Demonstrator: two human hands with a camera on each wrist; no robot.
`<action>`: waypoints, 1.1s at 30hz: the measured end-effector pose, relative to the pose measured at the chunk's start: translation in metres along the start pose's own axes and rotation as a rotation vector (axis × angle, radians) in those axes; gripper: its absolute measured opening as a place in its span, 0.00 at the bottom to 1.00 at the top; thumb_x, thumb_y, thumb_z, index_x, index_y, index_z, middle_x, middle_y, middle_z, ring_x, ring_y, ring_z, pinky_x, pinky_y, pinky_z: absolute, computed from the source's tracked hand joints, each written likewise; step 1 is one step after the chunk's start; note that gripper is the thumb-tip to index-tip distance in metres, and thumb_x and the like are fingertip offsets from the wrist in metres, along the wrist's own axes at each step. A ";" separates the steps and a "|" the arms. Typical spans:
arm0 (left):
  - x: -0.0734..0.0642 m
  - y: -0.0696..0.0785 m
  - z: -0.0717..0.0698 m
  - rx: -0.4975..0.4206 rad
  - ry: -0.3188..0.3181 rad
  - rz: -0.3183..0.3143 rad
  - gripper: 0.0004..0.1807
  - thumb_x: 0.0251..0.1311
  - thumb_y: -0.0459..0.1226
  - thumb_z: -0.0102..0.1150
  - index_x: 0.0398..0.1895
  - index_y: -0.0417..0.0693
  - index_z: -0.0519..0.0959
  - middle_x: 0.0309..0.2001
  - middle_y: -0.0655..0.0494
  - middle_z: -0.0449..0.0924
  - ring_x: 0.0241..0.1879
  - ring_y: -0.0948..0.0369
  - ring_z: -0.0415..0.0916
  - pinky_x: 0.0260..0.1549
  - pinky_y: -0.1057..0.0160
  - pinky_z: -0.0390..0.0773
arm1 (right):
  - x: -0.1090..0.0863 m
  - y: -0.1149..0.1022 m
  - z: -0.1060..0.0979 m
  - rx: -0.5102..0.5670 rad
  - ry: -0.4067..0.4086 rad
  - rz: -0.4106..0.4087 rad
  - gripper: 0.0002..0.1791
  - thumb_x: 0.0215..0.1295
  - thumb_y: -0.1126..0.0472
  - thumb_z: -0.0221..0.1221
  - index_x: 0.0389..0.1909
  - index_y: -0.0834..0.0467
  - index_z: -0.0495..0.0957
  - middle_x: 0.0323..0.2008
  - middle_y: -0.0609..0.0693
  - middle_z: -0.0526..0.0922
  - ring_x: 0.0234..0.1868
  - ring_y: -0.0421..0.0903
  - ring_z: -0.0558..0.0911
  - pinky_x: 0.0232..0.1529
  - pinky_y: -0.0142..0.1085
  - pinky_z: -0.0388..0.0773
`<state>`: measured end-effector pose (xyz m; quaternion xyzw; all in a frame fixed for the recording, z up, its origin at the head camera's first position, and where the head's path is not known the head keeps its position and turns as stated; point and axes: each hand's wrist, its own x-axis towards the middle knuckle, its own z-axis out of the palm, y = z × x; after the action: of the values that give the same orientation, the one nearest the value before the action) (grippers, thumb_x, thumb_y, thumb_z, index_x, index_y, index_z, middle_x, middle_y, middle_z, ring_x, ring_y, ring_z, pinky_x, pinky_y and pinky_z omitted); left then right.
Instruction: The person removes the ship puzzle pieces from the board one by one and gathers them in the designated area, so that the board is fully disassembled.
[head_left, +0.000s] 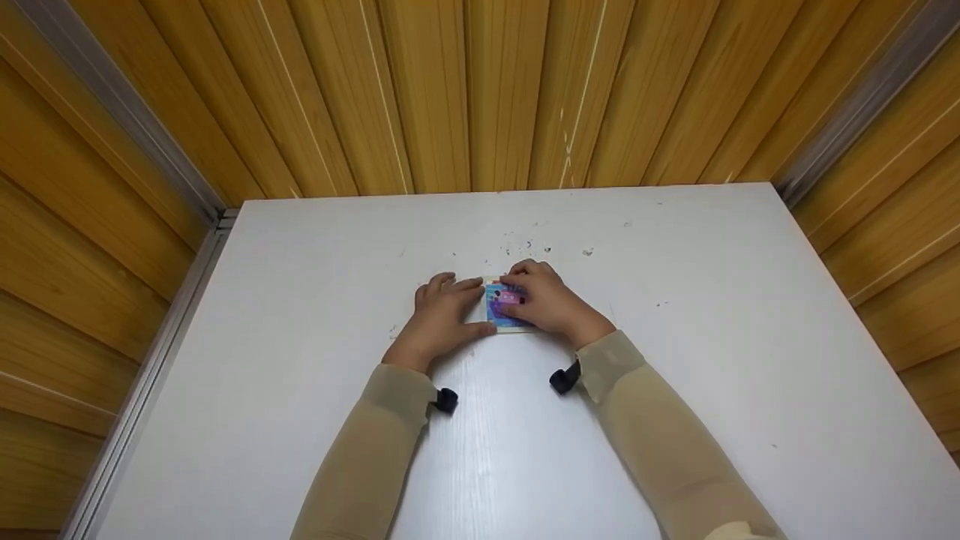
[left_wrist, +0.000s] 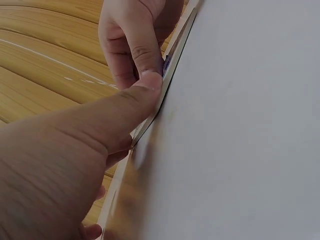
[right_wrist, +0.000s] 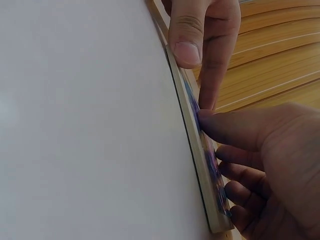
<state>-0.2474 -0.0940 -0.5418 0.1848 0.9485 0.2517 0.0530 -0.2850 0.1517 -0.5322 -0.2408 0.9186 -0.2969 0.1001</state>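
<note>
A small flat wooden board with a cream border and a blue, purple and pink picture (head_left: pixel 493 306), like a picture puzzle, lies on the white table. My left hand (head_left: pixel 442 315) holds its left end, the thumb (left_wrist: pixel 145 90) at the near corner and the index finger at the far one. From the right, my right hand (head_left: pixel 551 301) reaches over the picture. Its thumb (right_wrist: pixel 220 125) presses a purple patch, and its bent fingers (right_wrist: pixel 245 175) touch the surface farther along. Those fingers cover much of the right half; whether they pinch a loose piece I cannot tell.
The white table (head_left: pixel 300 300) carries small dark marks (head_left: pixel 529 245) beyond the hands. Yellow wood-panel walls (head_left: pixel 450 90) enclose its back and sides. A metal rail (head_left: pixel 161 345) runs along the left edge. Black wrist straps (head_left: pixel 564 377) hang by both sleeves.
</note>
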 end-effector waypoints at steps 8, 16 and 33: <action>0.001 0.000 0.001 0.003 0.034 0.021 0.43 0.68 0.62 0.77 0.81 0.55 0.79 0.84 0.56 0.75 0.89 0.41 0.58 0.89 0.33 0.53 | 0.002 -0.003 -0.003 -0.003 -0.018 0.029 0.32 0.77 0.53 0.71 0.78 0.59 0.79 0.76 0.61 0.74 0.78 0.64 0.71 0.85 0.61 0.67; 0.001 0.001 0.002 0.007 0.034 0.025 0.43 0.65 0.63 0.79 0.79 0.57 0.81 0.82 0.56 0.77 0.88 0.43 0.59 0.88 0.35 0.55 | 0.005 -0.009 -0.007 0.021 -0.080 0.082 0.29 0.77 0.54 0.71 0.74 0.59 0.78 0.75 0.62 0.73 0.78 0.65 0.69 0.85 0.62 0.66; 0.000 0.000 0.001 -0.021 0.039 0.015 0.44 0.63 0.63 0.80 0.79 0.56 0.82 0.82 0.58 0.78 0.88 0.44 0.60 0.89 0.37 0.55 | 0.014 -0.024 -0.016 0.029 -0.163 0.163 0.28 0.71 0.60 0.70 0.69 0.61 0.78 0.72 0.62 0.73 0.75 0.62 0.70 0.82 0.60 0.70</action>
<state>-0.2473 -0.0935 -0.5423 0.1862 0.9453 0.2655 0.0346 -0.2933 0.1358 -0.5061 -0.1871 0.9196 -0.2805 0.2016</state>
